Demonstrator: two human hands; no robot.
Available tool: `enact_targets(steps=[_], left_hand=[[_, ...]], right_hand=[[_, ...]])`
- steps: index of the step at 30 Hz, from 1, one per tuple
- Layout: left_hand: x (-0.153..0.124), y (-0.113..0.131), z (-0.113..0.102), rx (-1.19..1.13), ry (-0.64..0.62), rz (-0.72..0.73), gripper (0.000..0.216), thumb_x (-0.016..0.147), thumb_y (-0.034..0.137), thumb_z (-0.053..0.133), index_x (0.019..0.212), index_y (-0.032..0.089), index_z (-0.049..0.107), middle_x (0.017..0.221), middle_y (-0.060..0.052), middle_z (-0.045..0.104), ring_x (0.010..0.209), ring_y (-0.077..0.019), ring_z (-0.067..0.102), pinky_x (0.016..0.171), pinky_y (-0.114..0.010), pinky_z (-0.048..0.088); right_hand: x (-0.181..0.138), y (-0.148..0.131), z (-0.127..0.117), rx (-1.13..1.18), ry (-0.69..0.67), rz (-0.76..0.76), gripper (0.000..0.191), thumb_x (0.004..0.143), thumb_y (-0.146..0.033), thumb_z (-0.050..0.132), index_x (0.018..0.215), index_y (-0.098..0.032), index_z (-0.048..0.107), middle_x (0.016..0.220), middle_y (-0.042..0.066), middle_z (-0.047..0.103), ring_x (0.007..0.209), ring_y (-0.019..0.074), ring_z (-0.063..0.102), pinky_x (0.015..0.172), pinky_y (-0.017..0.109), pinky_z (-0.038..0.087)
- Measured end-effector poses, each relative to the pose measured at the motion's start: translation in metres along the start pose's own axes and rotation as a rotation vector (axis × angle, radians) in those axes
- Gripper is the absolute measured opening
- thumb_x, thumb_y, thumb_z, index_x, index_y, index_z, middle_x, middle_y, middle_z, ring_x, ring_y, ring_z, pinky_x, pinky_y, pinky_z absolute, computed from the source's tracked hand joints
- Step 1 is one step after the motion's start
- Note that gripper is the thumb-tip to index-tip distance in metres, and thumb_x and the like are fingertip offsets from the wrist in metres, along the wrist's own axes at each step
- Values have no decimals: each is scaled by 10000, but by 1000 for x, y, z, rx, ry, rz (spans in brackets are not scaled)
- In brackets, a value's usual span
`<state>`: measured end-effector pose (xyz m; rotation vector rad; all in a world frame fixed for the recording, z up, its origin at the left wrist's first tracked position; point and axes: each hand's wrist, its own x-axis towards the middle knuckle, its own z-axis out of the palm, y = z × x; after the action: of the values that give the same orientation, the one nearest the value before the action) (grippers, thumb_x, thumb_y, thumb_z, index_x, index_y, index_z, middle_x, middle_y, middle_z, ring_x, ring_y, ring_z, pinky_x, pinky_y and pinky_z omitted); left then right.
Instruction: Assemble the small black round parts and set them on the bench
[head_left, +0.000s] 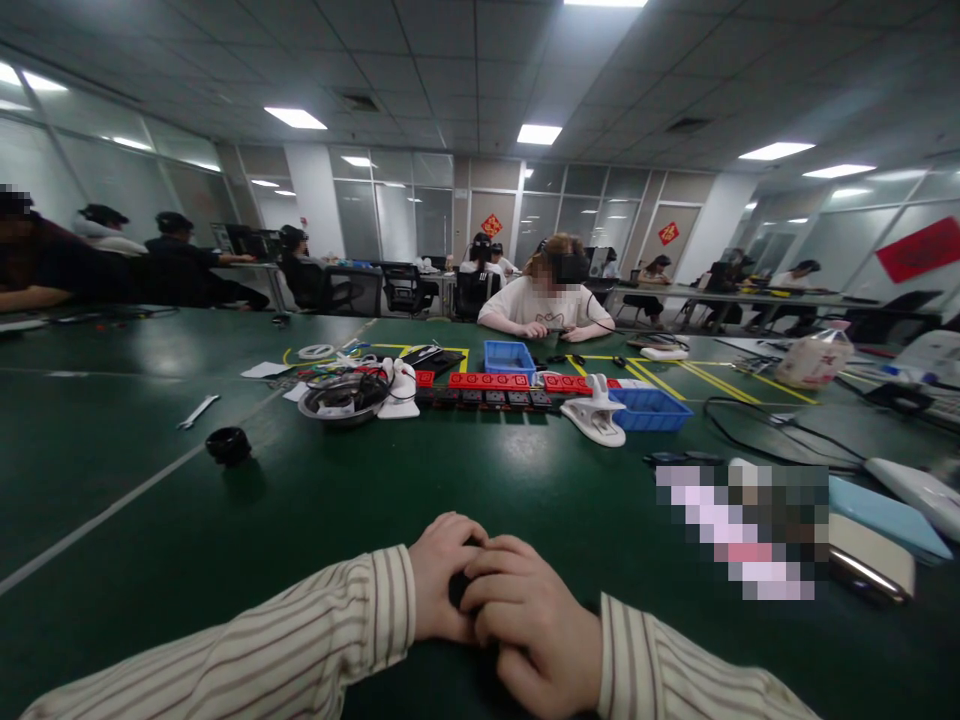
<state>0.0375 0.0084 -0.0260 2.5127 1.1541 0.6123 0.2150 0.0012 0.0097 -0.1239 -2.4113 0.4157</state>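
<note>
My left hand (444,580) and my right hand (525,615) meet low in the middle of the view, just above the green table (360,480). Both are closed, with fingers curled towards each other. A small dark thing (458,588) shows in the gap between them; the fingers cover most of it, so its kind cannot be made out. Right-hand fingers lie over it, and the left hand wraps its other side. To the left, apart from both hands, sits a round black thing (229,446), like a roll or coil.
A wrench (199,412) lies at left. Farther back are a metal bowl (311,408) of cables, white clip stands (600,420), red socket strips (487,381) and blue trays (651,412). Phones (870,560) lie at right. A person (559,300) sits opposite.
</note>
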Motion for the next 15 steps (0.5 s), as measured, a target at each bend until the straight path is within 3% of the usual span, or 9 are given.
enact_targets(steps=[4, 7, 11, 15], left_hand=[[-3, 5, 2, 34, 15, -22, 668, 531, 556, 673, 1096, 226, 540, 1036, -61, 530, 982, -281, 501, 976, -555, 252], [-5, 12, 3, 67, 55, -36, 756, 524, 603, 658, 1131, 187, 484, 1072, -86, 521, 1027, -291, 482, 1006, -586, 173], [-7, 20, 4, 81, 146, -79, 721, 478, 609, 677, 1024, 165, 517, 959, -68, 542, 926, -262, 511, 1014, -579, 153], [-6, 18, 5, 90, 108, -112, 527, 521, 518, 697, 917, 194, 571, 888, -36, 540, 863, -235, 521, 1005, -573, 169]], right_hand=[[1, -4, -4, -39, -4, 41, 278, 691, -196, 392, 943, -186, 511, 967, 52, 617, 984, 190, 510, 962, 402, 287], [-1, -2, -3, -70, 54, 172, 342, 791, -380, 425, 1047, -161, 481, 1023, 95, 567, 958, 221, 493, 899, 420, 331], [-6, 5, 7, -144, 121, 408, 488, 779, -604, 396, 905, -147, 513, 882, 94, 539, 794, 227, 474, 744, 415, 383], [-6, 7, 10, -210, 14, 517, 304, 750, -460, 520, 787, -158, 515, 798, 64, 526, 750, 211, 447, 710, 395, 373]])
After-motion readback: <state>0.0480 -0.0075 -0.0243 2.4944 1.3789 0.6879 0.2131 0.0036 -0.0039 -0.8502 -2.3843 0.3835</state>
